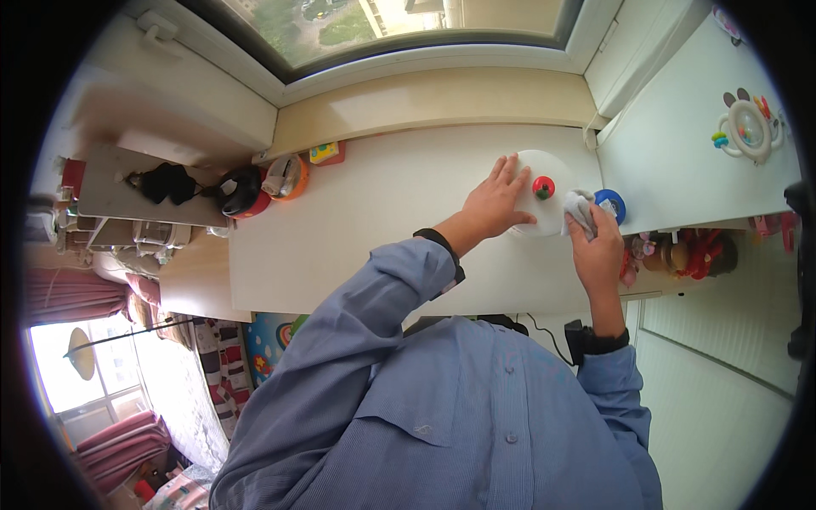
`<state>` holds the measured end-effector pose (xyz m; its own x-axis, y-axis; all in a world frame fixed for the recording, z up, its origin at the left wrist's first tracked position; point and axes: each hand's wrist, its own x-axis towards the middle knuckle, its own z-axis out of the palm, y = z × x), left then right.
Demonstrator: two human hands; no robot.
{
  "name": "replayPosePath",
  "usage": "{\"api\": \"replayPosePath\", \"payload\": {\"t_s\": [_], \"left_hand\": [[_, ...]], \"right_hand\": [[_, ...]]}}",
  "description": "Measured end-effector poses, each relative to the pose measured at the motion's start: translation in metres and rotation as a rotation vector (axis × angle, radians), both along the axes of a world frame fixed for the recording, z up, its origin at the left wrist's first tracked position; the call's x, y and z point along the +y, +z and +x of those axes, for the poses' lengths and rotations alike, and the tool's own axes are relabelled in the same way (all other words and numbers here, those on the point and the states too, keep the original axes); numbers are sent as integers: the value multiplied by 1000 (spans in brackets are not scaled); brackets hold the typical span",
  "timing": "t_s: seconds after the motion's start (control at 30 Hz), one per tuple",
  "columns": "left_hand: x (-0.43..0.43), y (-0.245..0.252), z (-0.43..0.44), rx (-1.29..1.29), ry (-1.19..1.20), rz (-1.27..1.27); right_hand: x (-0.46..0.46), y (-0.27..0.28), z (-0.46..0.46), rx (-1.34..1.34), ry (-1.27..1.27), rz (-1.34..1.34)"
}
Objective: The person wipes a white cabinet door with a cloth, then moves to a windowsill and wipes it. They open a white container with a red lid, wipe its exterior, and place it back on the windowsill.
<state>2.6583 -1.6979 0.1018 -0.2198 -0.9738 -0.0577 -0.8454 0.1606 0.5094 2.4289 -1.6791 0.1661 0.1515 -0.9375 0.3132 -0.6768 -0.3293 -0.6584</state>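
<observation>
My left hand (499,199) lies with fingers spread on the left side of a round white object (529,164), perhaps a lid or a box. A small red piece with a green top (543,187), shaped like a fruit or a tomato, sits in the middle of that white surface. Between the fingers of my right hand (598,245) is a bunched pale grey cloth (579,207), at the right edge of the round object. Just beyond those fingers stands a round blue item (611,205) with a pale label, partly covered by my hand.
The white tabletop (357,236) runs below a window (395,32). At its left end are an orange-rimmed container (285,176), a black-and-red object (243,192) and a small yellow box (325,152). On the right, a baby rattle (747,131) lies on a white surface, with several small toys (698,255) below.
</observation>
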Motion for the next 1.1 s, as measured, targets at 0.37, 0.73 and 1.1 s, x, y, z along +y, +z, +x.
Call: {"api": "replayPosePath", "payload": {"t_s": [0.37,0.73,1.1], "left_hand": [[-7,2,-4,-60,-35,14],[-11,7,-11,-150,-62,28],[-13,11,-14,-193,-63,75]], "right_hand": [[33,-73,-5,-221,-75,199],[-4,-157,-8,-671,-293,517],[25,-140,-5,-854,-134,520]]}}
